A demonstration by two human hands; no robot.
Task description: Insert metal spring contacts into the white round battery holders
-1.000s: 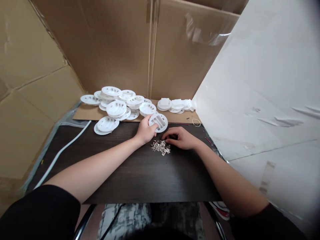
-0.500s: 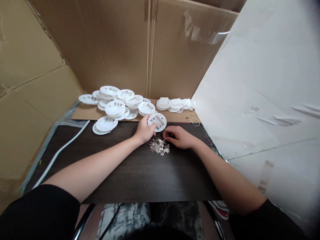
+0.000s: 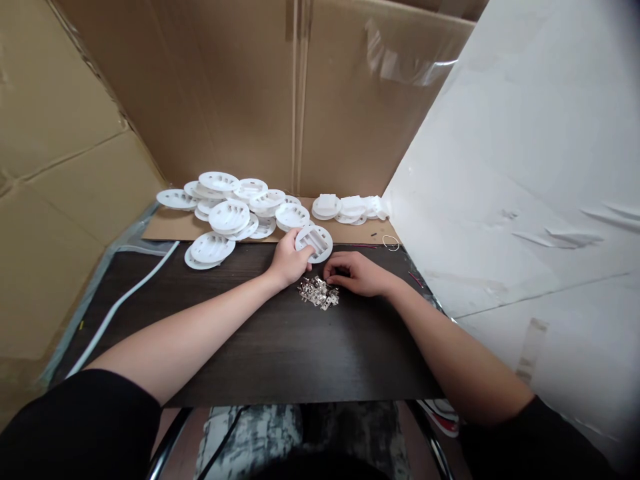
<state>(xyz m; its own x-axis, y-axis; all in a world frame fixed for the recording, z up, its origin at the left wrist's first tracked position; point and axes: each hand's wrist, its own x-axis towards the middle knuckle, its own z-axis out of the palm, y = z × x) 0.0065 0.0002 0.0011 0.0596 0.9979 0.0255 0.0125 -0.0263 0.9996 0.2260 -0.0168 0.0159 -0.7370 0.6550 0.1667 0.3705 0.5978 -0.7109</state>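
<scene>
1. Left hand grasps a white disc by its edge at about eight o'clock, thumb on top; its recessed slots face up, any contents too small to tell.
2. Right hand, at the disc's four o'clock, has curled fingers; whether they pinch anything I cannot tell.
3. Metal pieces lie heaped at six o'clock on the dark table.
4. Stacked discs, compartments upward, spread around nine to ten o'clock.
5. Overturned discs sit between one and two.

- White round piece
- Silver metal bits
- Dark brown table
- Brown cardboard
- White wall
- Black sleeve
- Black and white splotchy cloth
</scene>
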